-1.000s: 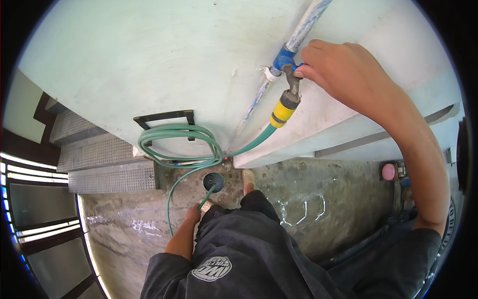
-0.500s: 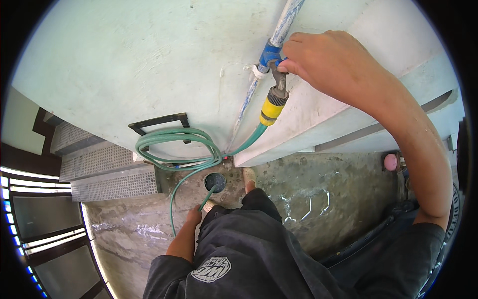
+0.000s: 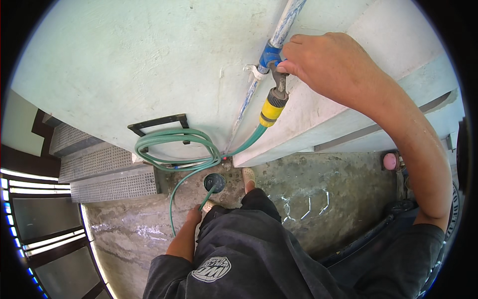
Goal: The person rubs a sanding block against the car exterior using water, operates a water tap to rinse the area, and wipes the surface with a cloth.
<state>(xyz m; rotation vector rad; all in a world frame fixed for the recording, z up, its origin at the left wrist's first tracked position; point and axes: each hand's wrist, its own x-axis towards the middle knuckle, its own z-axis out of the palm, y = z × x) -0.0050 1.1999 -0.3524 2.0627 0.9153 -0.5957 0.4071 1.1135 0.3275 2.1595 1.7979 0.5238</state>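
Observation:
My right hand (image 3: 313,62) grips the tap's handle (image 3: 283,64), its fingers closed around it. The tap (image 3: 279,80) comes off a blue fitting (image 3: 270,55) on a paint-streaked pipe (image 3: 286,22) against the wall. A yellow hose connector (image 3: 272,108) hangs below it, joined to a green hose (image 3: 251,142) looped over a black wall bracket (image 3: 155,119). Low down, my left hand (image 3: 194,214) is closed on the hose, whose end drops into a small dark container (image 3: 214,177) of liquid on the floor.
Gridded steps (image 3: 112,184) rise at the left beside a dark framed gate or panel (image 3: 45,214). A white ledge (image 3: 298,139) runs along the wall. A round pink object (image 3: 390,161) and dark clutter sit at the right. My sandalled feet (image 3: 249,179) stand on wet concrete (image 3: 333,189).
The tap, pipe and my right hand appear slightly higher and further left than a second ago, as the view shifted. Both grips look the same, with little movement in the last half second.

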